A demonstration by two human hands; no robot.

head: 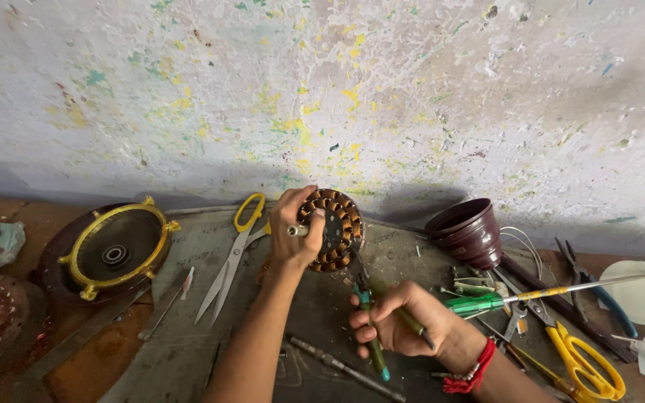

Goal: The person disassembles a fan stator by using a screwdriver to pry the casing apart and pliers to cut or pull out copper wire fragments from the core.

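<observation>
Head view: left hand (pixel 293 227) gripped copper-wound stator (pixel 331 229) upright above bench (pixel 188 336); right hand (pixel 393 321) clasped green-handled tool (pixel 371 328), tip apparently at windings. Step: probing coil; next demanded steady aim.

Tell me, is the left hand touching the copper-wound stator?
Touching: the head view shows the left hand gripping the stator, thumb across its face.

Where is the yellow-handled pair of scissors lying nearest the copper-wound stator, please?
In the head view, the yellow-handled scissors lie left of centre on the grey bench top, just left of the left hand holding the stator, and right of the yellow-rimmed round cover.
</observation>
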